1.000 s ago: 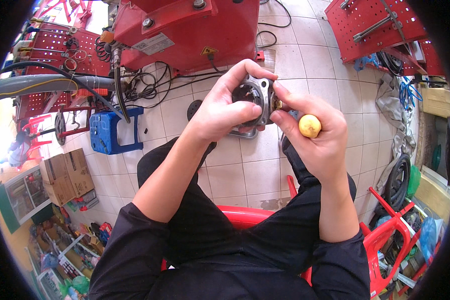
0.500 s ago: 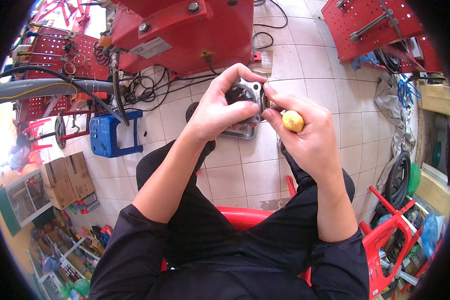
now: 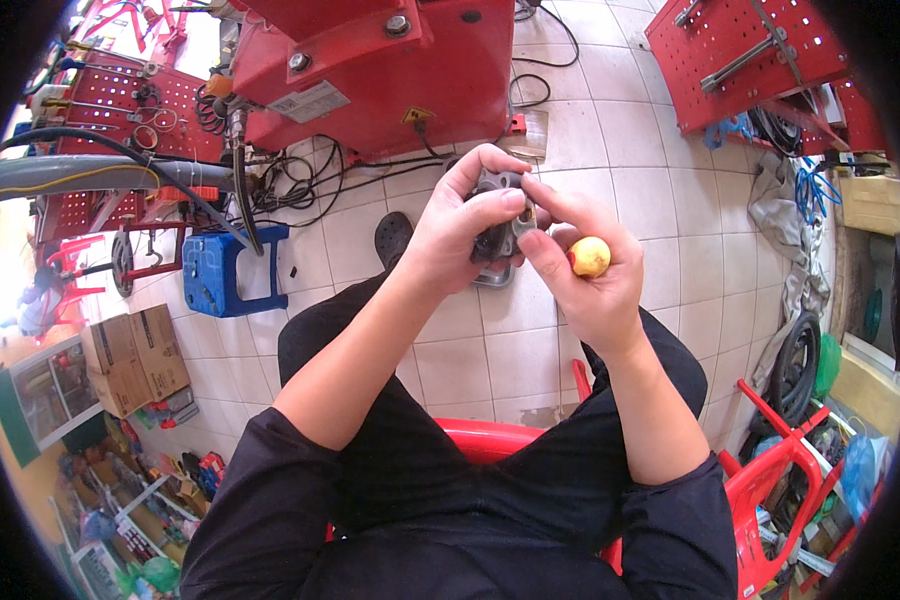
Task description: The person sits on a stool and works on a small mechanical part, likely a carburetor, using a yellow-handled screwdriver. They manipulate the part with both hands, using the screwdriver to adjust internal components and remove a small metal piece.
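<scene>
My left hand (image 3: 443, 225) is closed around a grey metal machine part (image 3: 503, 237) with a dark side, its thumb across the top. From the right, my right hand (image 3: 602, 285) grips a tool by its rounded yellow handle (image 3: 591, 257). The handle's end sticks up out of the fist, and the rest of the tool is hidden, so its kind cannot be told. My right thumb and forefinger reach to the part's right side. Below the part, a metal tray (image 3: 495, 277) shows a corner on the floor between my feet.
Ahead stands a large red machine (image 3: 370, 90), with black cables (image 3: 310, 185) at its base. A blue stool (image 3: 232, 270) and cardboard boxes (image 3: 135, 358) are on the left. On the right are a red perforated rack (image 3: 740, 60), a tyre (image 3: 796, 365) and a red plastic chair (image 3: 770, 500).
The metal part has tilted, so its round opening is no longer visible. Both hands have drawn closer together, with the right hand a little lower. More of the dark shoe shows.
</scene>
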`<state>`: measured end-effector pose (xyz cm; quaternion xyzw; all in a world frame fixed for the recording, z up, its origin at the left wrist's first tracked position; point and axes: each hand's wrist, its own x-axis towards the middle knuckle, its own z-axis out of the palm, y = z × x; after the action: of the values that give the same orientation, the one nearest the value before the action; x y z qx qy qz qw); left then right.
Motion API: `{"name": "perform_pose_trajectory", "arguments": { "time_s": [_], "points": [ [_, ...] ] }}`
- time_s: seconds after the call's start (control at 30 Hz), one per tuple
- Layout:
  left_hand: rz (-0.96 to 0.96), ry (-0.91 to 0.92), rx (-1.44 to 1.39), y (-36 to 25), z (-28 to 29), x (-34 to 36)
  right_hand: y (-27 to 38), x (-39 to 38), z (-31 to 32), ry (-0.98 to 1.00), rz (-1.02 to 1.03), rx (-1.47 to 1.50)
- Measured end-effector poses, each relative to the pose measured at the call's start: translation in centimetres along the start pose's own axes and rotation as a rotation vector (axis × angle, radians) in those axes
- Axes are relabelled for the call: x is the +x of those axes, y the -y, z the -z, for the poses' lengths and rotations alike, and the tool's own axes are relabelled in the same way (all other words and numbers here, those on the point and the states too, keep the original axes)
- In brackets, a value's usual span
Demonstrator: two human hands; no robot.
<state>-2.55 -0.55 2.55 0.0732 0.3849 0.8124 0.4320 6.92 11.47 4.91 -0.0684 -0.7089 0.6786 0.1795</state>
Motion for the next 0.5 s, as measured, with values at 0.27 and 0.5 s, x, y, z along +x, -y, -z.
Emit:
{"name": "perform_pose_trajectory", "arguments": {
  "time_s": [0.27, 0.5],
  "points": [
    [0.018, 0.084, -0.159, 1.1, 0.5, -0.2, 0.4, 0.2, 0.1, -0.009, 0.117, -0.073],
    [0.090, 0.074, -0.260, 1.2, -0.6, -0.7, 0.1, 0.0, 0.4, -0.004, 0.074, 0.026]
  ]
}}
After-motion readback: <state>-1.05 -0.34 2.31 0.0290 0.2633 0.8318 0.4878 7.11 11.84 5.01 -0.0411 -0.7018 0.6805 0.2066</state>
